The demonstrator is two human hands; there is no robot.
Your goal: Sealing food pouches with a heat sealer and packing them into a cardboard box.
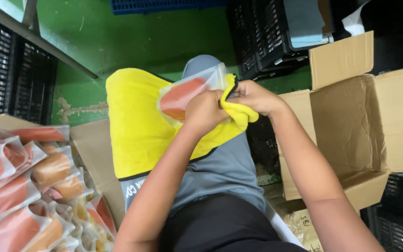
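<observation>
A yellow cloth [134,119] with a dark edge lies over my lap. My left hand [204,111] grips a clear plastic packet [187,93] with an orange-red content and holds it against the cloth. My right hand [256,97] pinches a bunched fold of the same cloth at the packet's right end. Both hands are close together, above my knee.
An open cardboard box [350,126] stands at the right. A heap of several similar orange and red packets [29,186] lies in a box at the lower left. Black plastic crates [267,37] stand behind on the green floor [131,42] and at the left.
</observation>
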